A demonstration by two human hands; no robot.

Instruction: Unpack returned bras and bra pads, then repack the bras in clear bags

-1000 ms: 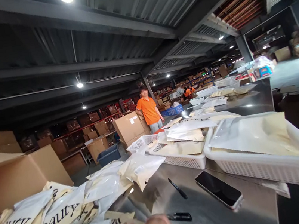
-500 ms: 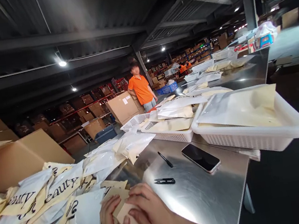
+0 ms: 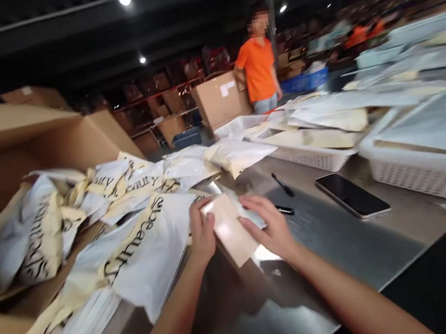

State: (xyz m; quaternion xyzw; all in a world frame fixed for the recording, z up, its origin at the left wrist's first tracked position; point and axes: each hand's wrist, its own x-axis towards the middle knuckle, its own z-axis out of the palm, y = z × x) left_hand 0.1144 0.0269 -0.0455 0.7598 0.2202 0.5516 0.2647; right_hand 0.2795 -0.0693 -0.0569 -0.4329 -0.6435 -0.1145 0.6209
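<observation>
Box (image 3: 230,232) is gripped by left hand (image 3: 203,231), right hand (image 3: 271,228) spread at its edge, tabletop (image 3: 347,257) bare below.

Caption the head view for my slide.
The left hand holds a small tan box, right hand beside it, between printed mailers and a smartphone.

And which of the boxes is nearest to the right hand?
The small pale box, gripped by the left hand; the open carton stands far left, and the labelled carton farther back, beside the orange-shirted person.

Left hand (image 3: 202,231) curled, right hand (image 3: 270,228) loosely bent
</observation>
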